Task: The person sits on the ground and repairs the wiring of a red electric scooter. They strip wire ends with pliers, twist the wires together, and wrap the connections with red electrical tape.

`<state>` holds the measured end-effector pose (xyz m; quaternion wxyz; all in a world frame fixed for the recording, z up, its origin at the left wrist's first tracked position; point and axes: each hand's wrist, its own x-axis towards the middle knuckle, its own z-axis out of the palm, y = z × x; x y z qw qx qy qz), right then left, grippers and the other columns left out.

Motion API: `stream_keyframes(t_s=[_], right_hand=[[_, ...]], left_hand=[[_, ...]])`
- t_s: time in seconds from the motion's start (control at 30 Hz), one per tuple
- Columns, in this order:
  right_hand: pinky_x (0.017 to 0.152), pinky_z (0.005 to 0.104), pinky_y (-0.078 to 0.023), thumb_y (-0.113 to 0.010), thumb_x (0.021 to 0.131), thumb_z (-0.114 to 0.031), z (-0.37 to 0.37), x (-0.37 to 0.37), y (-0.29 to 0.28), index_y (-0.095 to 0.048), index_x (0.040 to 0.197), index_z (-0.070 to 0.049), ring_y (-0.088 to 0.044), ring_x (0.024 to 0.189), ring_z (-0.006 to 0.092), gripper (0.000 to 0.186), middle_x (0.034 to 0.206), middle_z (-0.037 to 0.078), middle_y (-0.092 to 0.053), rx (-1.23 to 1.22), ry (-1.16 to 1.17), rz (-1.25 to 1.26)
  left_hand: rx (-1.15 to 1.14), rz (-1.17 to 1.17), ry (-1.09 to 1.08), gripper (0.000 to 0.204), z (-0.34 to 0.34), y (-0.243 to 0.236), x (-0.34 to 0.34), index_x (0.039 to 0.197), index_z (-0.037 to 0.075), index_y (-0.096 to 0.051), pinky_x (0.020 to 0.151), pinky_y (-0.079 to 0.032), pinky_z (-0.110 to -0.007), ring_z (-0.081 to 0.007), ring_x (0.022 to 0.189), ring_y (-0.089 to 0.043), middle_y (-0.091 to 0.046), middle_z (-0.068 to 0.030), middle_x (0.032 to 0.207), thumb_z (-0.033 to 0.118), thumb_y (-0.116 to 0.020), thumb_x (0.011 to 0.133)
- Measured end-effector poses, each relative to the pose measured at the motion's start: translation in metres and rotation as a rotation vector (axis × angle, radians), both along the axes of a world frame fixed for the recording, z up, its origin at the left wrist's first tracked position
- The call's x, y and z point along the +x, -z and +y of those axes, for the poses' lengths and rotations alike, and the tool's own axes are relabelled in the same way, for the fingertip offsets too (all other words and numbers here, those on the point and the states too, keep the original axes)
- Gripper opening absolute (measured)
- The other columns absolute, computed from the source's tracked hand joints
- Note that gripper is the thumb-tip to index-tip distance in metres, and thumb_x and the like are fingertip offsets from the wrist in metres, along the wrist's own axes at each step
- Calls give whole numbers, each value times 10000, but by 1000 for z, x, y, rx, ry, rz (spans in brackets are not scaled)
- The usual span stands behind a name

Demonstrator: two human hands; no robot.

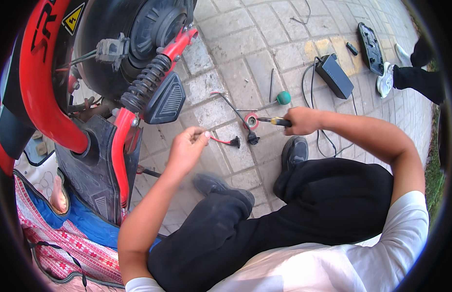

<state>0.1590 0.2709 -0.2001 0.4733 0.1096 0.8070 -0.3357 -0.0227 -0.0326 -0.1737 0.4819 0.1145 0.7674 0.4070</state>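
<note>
My left hand point(188, 148) pinches the end of a thin red wire point(221, 140) that leads to a small black connector point(235, 142) lying on the paving. My right hand point(301, 120) is closed around a tool with a yellow and black handle point(274, 120), its tip pointing left toward a red roll of tape point(251, 120) and a second black connector point(253, 137). I am squatting in black trousers, my shoes point(294, 152) on the bricks.
A red and black scooter point(104, 92) with its rear wheel, spring shock and footrest fills the left. A green-handled screwdriver point(279, 100), a black charger box point(334, 75) with cables and a black panel point(371, 47) lie on the paving; another person's legs point(420, 73) stand at right.
</note>
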Motion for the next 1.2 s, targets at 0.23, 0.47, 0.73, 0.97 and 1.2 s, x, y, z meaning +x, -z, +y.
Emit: stream_keyframes(t_s=[0.23, 0.47, 0.73, 0.97, 1.2], right_hand=[[798, 468, -496, -655, 878, -358, -38, -8, -4, -664, 923, 26, -633, 874, 422, 387, 876, 251, -649, -159, -2, 183], [772, 472, -501, -645, 881, -361, -30, 19, -11, -666, 927, 28, -651, 829, 409, 392, 804, 238, -667, -140, 91, 171], [865, 454, -478, -665, 871, -298, -27, 17, -14, -685, 1005, -27, -611, 982, 372, 303, 1015, 204, -632, -69, 80, 293], [944, 434, -397, -651, 776, -177, -46, -37, -50, -698, 972, -59, -510, 1097, 278, 233, 1159, 134, -549, 353, -436, 937], [946, 482, -399, -628, 754, -187, -67, -69, -80, -704, 870, -32, -519, 1084, 284, 208, 1240, 175, -559, 392, -485, 1190]], left_hand=[[-304, 366, 2, 322, -50, 162, -24, 1100, -36, -597, 610, -514, -315, -155, 705, -617, -647, -102, 875, 138, -737, 868], [-167, 655, 492, 217, -39, 183, -41, 959, -14, -622, 760, -523, -397, -303, 870, -652, -649, -174, 903, 54, -748, 797], [10, 592, 655, 130, -16, 124, -40, 935, -22, -616, 764, -524, -359, -307, 860, -667, -655, -183, 904, 8, -698, 839], [139, -28, 63, 147, -3, 9, -15, 1028, -25, -652, 813, -516, -254, -100, 883, -638, -679, -47, 970, 29, -690, 897], [270, -62, -158, 189, -22, -38, -15, 1075, -36, -671, 800, -502, -239, -88, 880, -618, -688, -33, 966, 49, -687, 907]])
